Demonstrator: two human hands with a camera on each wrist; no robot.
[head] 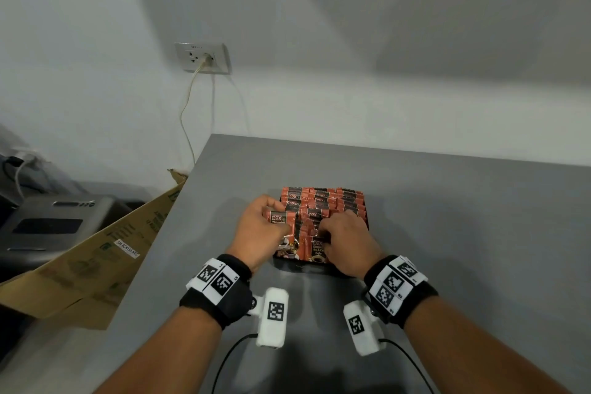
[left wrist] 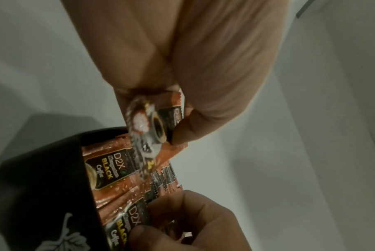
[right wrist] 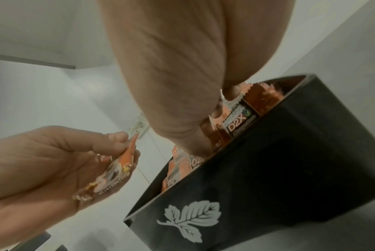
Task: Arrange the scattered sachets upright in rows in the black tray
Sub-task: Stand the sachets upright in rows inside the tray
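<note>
The left hand (head: 256,230) pinches one D2X coffee sachet (head: 281,227) between thumb and curled fingers, just above the near-left corner of the black tray (right wrist: 257,169). The right hand (head: 347,241), fingers bent, presses down among the upright sachets (head: 323,201) standing in rows inside the tray. The sachets are orange-and-black, printed "D2X Black Coffee"; the tray wall bears a white leaf emblem (right wrist: 190,219).

Head view high, looking down, wrist views close, all sharing black tray (head: 289,265)
</note>
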